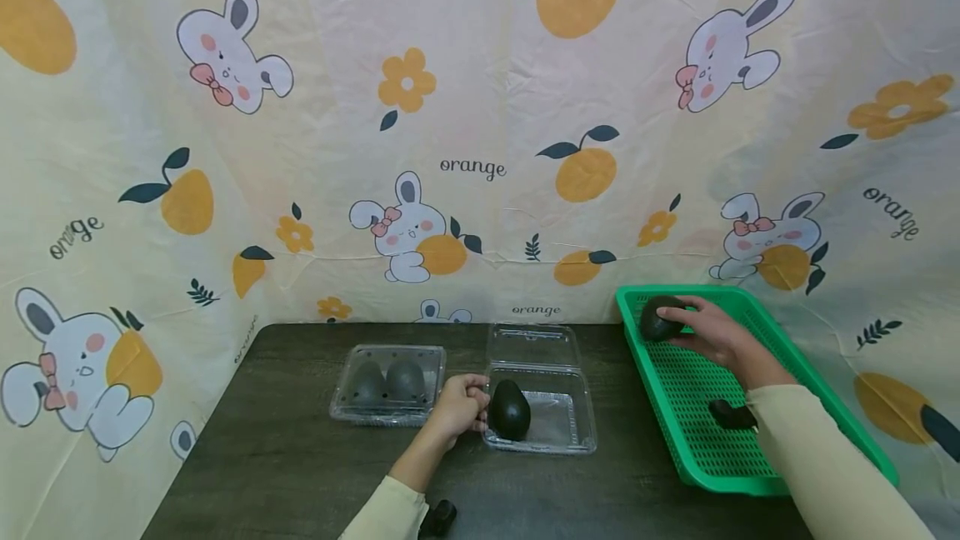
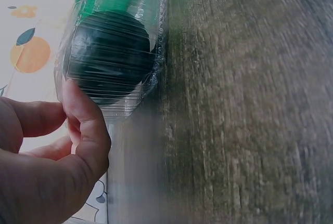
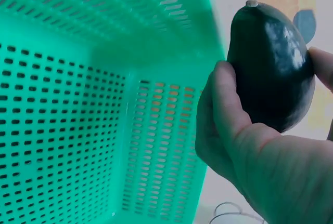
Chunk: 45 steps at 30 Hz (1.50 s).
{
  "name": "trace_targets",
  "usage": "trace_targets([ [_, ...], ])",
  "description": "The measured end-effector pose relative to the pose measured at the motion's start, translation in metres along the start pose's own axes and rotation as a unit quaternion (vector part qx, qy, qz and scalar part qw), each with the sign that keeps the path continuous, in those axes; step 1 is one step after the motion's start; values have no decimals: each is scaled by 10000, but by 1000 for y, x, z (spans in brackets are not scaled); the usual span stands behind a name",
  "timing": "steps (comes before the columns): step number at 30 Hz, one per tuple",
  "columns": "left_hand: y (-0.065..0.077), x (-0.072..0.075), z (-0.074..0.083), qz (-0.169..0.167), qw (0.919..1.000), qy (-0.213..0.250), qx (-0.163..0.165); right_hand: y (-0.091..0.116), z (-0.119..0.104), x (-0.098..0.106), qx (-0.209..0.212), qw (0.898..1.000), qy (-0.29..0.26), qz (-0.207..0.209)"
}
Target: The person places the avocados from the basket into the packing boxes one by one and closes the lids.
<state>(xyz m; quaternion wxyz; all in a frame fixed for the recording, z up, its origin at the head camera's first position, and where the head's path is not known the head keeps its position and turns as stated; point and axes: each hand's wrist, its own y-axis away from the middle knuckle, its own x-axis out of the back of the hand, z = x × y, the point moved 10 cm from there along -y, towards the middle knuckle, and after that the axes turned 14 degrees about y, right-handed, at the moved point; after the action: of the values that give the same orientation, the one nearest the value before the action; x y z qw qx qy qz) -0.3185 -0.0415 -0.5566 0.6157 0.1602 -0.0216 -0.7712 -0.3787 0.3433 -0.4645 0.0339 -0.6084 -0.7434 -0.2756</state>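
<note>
In the head view my right hand holds a dark avocado above the far left part of the green basket. The right wrist view shows that avocado between thumb and fingers, its stem end upward. With thumb and fingertips my left hand pinches the left edge of an open clear plastic clamshell box. One avocado lies in the left half of this box. Through the ribbed plastic wall, the left wrist view shows the same avocado close to my left hand.
Left of my left hand stands a closed clear clamshell box with two avocados inside. The open box's lid leans back toward the printed cloth. Everything stands on a dark wood-grain table.
</note>
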Motion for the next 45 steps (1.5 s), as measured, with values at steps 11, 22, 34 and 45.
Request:
trace_targets([
  [11, 0, 0, 0, -13, 10000, 59, 11, 21, -26, -35, 456, 9980, 277, -349],
  [22, 3, 1, -1, -6, 10000, 71, 27, 24, -44, -80, 604, 9946, 518, -662],
  [34, 1, 0, 0, -8, 10000, 50, 45, 20, -53, -126, 724, 9870, 1103, -924],
  [45, 1, -1, 1, -42, 10000, -5, -19, 18, -58, -162, 895, 9738, 1881, -914],
])
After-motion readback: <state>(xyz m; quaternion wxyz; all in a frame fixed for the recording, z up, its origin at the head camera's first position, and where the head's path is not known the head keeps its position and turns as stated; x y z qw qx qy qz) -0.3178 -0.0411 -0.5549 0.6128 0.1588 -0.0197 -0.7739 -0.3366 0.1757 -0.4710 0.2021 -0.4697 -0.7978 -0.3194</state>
